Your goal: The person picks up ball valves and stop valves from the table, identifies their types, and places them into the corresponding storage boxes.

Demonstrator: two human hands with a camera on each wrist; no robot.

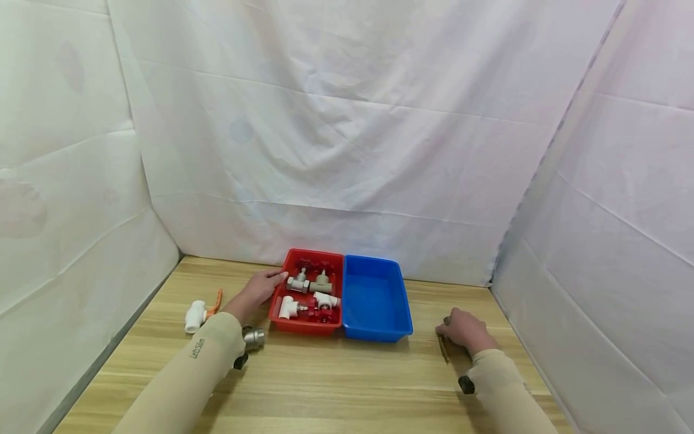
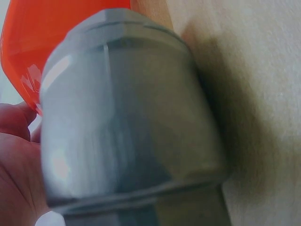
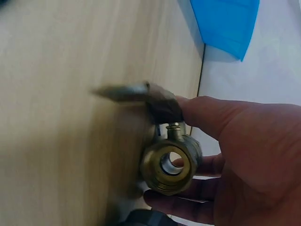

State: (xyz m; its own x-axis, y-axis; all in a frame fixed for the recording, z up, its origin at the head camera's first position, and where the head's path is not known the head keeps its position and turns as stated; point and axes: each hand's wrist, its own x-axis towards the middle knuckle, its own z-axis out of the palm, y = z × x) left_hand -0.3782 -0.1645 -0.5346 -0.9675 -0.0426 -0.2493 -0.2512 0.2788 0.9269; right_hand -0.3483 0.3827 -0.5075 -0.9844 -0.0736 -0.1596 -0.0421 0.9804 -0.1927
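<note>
My left hand [image 1: 262, 286] grips the left rim of a red tray [image 1: 309, 327], its fingertips over the edge. Inside lie several valves: a metal globe valve [image 1: 298, 283], a beige one [image 1: 322, 282] and white plastic ones [image 1: 290, 307], with red handwheels. Close under the left wrist is a silver metal fitting [image 1: 253, 337], large in the left wrist view [image 2: 127, 117]. At the right, my right hand [image 1: 467, 330] holds a brass ball valve [image 3: 171, 165] just above the table. Its thumb is on the lever handle [image 3: 127, 92] and its fingers are behind the threaded body.
A blue tray [image 1: 376, 334] stands directly against the red tray's right side. On the far left lies a white plastic ball valve [image 1: 195, 316] with an orange handle [image 1: 215, 303]. White cloth walls [image 1: 347, 150] enclose the wooden table [image 1: 347, 386] at the back and both sides.
</note>
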